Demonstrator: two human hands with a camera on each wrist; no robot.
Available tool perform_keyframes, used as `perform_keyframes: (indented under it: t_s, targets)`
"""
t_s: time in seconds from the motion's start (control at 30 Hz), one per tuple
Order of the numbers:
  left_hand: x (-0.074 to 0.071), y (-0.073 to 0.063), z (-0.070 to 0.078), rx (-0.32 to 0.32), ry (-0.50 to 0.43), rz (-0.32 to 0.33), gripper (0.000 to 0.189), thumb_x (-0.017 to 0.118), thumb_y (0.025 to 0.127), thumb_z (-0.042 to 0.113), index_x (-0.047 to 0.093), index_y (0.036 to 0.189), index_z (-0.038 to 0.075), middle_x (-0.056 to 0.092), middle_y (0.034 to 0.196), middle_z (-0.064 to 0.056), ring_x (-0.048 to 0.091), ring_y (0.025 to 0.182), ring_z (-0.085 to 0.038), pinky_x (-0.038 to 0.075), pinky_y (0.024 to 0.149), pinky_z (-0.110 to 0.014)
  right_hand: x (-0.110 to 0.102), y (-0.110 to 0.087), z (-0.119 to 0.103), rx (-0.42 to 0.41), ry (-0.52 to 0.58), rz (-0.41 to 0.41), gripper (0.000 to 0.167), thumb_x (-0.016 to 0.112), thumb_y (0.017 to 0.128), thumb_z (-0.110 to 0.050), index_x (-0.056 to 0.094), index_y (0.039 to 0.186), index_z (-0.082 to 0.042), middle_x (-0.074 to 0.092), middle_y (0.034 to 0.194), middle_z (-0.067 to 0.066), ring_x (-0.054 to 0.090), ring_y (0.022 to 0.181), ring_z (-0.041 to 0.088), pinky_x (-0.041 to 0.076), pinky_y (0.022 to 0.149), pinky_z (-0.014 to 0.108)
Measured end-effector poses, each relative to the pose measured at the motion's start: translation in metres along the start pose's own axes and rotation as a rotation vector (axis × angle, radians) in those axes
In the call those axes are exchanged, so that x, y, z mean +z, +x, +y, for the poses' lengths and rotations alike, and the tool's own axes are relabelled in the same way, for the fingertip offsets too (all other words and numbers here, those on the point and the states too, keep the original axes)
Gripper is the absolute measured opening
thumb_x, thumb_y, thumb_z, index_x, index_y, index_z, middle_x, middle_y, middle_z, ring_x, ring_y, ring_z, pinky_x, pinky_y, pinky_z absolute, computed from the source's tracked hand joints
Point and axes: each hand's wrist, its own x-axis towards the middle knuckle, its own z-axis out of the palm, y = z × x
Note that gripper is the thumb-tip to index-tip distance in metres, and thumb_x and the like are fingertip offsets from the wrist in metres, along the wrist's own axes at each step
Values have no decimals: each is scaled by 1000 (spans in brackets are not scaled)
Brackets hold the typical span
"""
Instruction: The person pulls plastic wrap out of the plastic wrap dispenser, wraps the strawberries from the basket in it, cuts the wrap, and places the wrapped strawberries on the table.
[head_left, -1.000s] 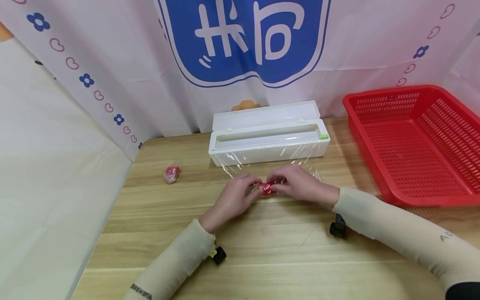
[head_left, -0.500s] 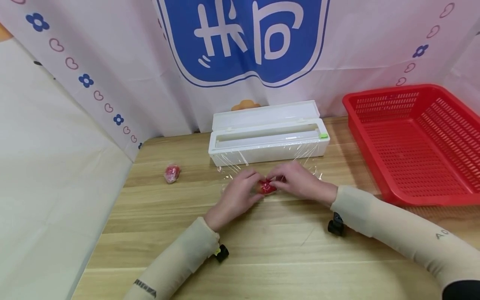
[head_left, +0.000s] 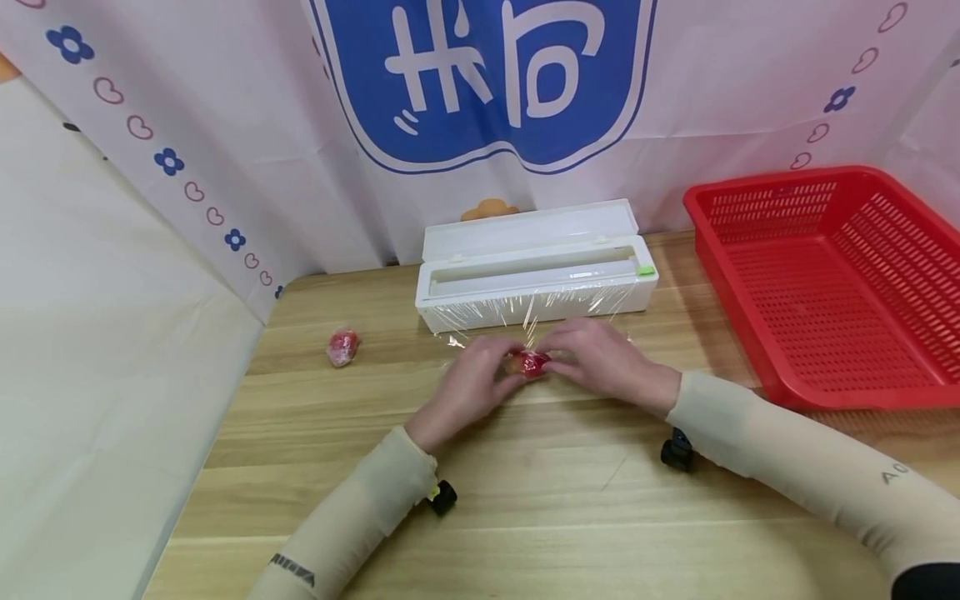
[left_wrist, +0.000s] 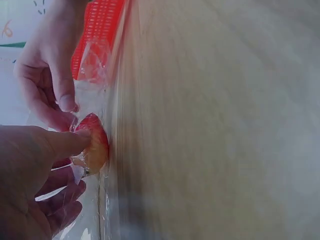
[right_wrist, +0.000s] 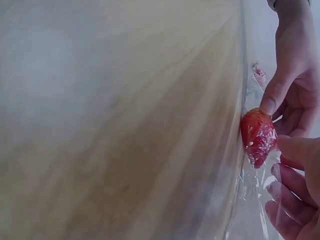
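Note:
A red strawberry point(right_wrist: 258, 137), with a paler end, lies under clear cling film on the table in front of the white film box. My left hand point(head_left: 472, 379) grips its paler end, thumb on the near side, as the left wrist view shows. My right hand point(head_left: 603, 358) is at the red tip, thumb and fingers pinching the cling film point(right_wrist: 260, 187) close against the fruit. Film still runs from the strawberry back to the cling film box point(head_left: 536, 287), wrinkled and stretched between them. Some right fingertips are hidden behind the fruit in the head view.
Another film-wrapped strawberry point(head_left: 343, 347) lies at the table's left. The white box stands lid up along the back, a green slider point(head_left: 646, 271) at its right end. A red plastic basket point(head_left: 810, 400) occupies the right side. A printed cloth point(head_left: 360, 200) hangs behind.
Both hands have shifted the strawberry slightly back toward the box. The film between now gathers into creases at the middle, and the right fingers have moved over the fruit's tip.

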Motion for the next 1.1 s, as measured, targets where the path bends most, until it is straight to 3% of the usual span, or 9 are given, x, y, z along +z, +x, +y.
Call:
perform_keyframes:
  t_s: [0.3, 0.57, 0.73, 0.93, 1.1]
  targets:
    - [0, 3, -3, -33, -28, 5, 33, 72, 91, 31, 66, 119, 14, 67, 113, -1, 64, 98, -17, 56, 86, -33, 8, 4, 4, 17, 53, -13, 22, 81, 82, -19, 75, 104, -16, 76, 98, -4, 71, 92, 12, 58, 83, 34]
    - [-2, 4, -4, -4, 34, 8, 42, 74, 89, 28, 64, 127, 14, 66, 126, -4, 62, 118, -23, 52, 102, -40, 9, 7, 4, 100, 77, -70, 23, 77, 85, -14, 75, 108, -13, 76, 102, 0, 72, 94, 15, 59, 85, 35]
    - [-2, 6, -4, -13, 38, -6, 37, 72, 90, 29, 66, 124, 16, 68, 124, -2, 61, 119, -22, 51, 104, -39, 7, 8, 2, 159, 81, -95, 23, 75, 87, -15, 74, 110, -14, 76, 105, 0, 72, 96, 16, 58, 88, 36]
    - [-3, 8, -3, -34, 32, -16, 37, 71, 91, 31, 66, 125, 16, 68, 124, -3, 61, 119, -23, 50, 105, -41, -8, 6, -2, 250, 28, -127, 26, 73, 88, -15, 73, 114, -15, 75, 110, 1, 70, 101, 21, 57, 89, 41]
    - [-4, 8, -3, -55, 39, -28, 39, 71, 91, 30, 65, 126, 16, 67, 126, -4, 61, 119, -22, 49, 106, -41, -34, -1, -10, 238, -21, -138, 31, 76, 85, -10, 71, 116, -7, 74, 113, 8, 70, 105, 27, 57, 92, 45]
